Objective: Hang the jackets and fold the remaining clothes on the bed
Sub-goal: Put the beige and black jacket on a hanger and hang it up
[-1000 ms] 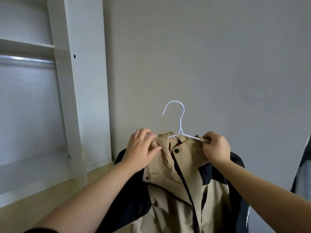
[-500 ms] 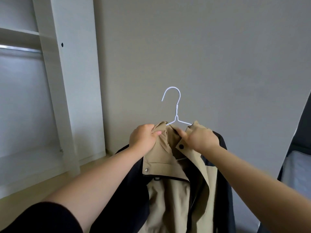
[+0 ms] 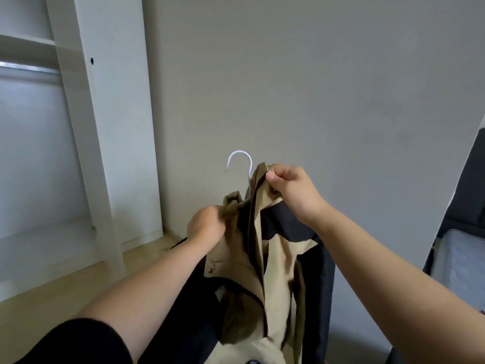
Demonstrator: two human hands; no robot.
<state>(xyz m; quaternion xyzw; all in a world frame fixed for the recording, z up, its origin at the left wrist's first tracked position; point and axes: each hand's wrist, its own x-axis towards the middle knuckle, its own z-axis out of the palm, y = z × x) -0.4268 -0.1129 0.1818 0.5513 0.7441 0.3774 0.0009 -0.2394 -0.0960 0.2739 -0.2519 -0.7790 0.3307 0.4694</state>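
A tan and dark navy jacket (image 3: 275,258) hangs in front of me on a white wire hanger (image 3: 240,160), of which only the hook shows above the collar. My left hand (image 3: 207,227) grips the left side of the tan collar, lower down. My right hand (image 3: 291,186) pinches the right collar edge and holds it up beside the hook. The two front edges are drawn close together. The jacket's lower part runs out of the frame.
An open white wardrobe (image 3: 105,127) stands at the left with a metal rail (image 3: 29,68) under a shelf. A plain grey wall (image 3: 315,88) is straight ahead. The bed (image 3: 456,258) edge shows at the far right. Light wooden floor (image 3: 78,285) lies below.
My right hand rose with the right collar edge up beside the hook. My left hand dropped lower on the left collar. The jacket fronts came closer together.
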